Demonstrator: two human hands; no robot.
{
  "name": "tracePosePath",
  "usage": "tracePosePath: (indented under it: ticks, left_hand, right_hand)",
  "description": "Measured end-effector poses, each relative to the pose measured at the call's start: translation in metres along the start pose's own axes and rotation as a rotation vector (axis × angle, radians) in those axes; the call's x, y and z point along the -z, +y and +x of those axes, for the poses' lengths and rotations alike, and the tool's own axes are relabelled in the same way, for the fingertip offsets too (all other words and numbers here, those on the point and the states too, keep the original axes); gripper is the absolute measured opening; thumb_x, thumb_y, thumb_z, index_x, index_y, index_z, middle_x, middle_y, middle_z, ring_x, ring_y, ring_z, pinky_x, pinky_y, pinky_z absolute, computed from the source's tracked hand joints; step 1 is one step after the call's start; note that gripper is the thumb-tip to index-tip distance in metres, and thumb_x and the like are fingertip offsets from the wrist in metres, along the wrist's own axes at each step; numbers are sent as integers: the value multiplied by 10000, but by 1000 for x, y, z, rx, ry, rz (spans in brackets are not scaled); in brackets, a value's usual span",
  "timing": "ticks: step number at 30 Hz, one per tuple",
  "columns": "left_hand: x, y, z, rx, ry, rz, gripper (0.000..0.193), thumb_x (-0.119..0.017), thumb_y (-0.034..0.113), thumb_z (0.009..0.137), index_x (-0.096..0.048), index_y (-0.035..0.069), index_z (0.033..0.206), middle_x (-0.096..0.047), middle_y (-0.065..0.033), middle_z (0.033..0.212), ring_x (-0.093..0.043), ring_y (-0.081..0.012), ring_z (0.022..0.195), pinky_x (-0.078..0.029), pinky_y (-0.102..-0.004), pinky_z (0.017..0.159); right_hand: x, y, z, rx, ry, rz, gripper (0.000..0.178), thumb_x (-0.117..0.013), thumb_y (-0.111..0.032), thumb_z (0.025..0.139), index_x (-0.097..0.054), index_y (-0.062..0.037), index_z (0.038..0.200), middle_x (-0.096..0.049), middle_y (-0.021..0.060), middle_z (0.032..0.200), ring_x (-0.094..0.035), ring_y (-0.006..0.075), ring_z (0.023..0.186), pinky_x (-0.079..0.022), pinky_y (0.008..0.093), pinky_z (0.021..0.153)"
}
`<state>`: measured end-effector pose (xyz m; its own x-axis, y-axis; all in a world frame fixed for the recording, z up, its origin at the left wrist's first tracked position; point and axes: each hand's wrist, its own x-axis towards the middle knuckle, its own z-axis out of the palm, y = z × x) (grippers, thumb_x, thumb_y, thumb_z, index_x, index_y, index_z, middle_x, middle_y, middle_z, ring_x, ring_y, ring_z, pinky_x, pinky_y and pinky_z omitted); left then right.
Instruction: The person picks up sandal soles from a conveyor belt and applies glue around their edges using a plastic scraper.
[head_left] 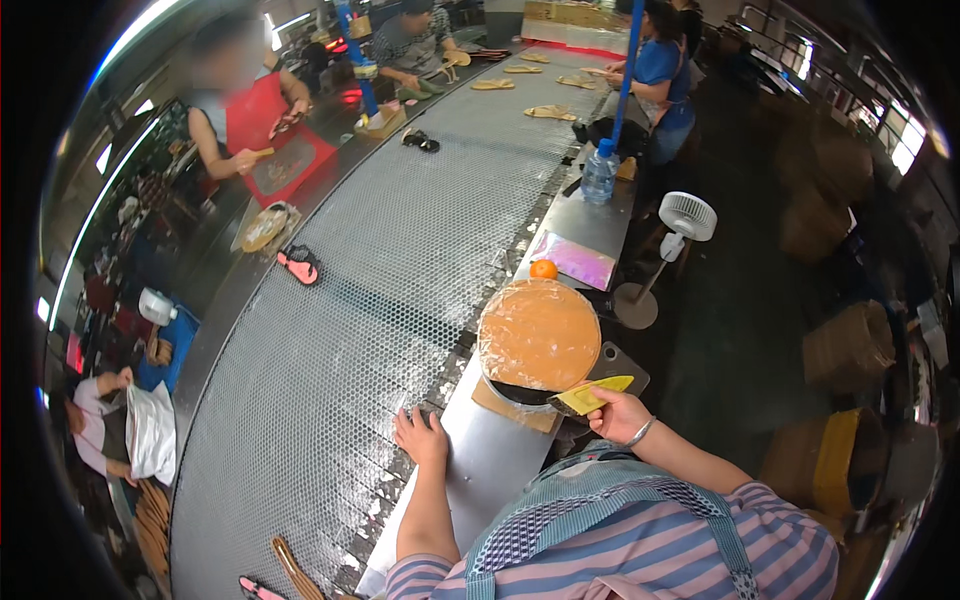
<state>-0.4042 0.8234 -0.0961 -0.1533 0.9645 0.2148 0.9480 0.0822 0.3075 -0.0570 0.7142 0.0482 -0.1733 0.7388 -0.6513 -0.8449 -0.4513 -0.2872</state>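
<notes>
Head view. Round container (488,378) on bench (500,450) before me: film-wrapped orange cover (540,330) over most, dark strip (522,394) showing at near side. My right hand (618,415) grips yellow brush (590,395) by container's near right rim; my left hand (421,437), fingers spread, nothing seen in it, rests at mesh conveyor's (330,400) edge. Beyond container: orange fruit (543,269), iridescent pouch (573,260), blue-capped bottle (599,175), its fill unclear. Container's inside mostly hidden; left palm too.

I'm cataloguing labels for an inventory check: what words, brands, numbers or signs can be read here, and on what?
No text can be read clearly.
Blue-capped bottle: any print is too small.
Yellow tool in the right hand: any marks are too small.
Brown carton at right: too blurred.
</notes>
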Motion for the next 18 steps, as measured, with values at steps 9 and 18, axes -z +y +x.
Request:
tracePosePath:
  ticks: [9,18]
  left_hand:
    - [0,2,2,26,-62,-32,407,-547,339,822,-552,73,1130,-371,-179,1332,-294,-361,1263,-193,-524,1031]
    - [-8,-6,1,18,-36,-40,412,-528,344,830,-559,72,1138,-362,-177,1344,-277,-351,1280,-178,-516,1045]
  right_hand:
    - [5,3,5,17,4,-5,243,-530,-168,879,-569,-86,1104,-581,14,869,-469,96,566,-405,226,503]
    - [7,8,7,27,-19,-17,259,-528,-169,879,-556,-83,1122,-583,20,882,-468,95,560,-401,229,504]
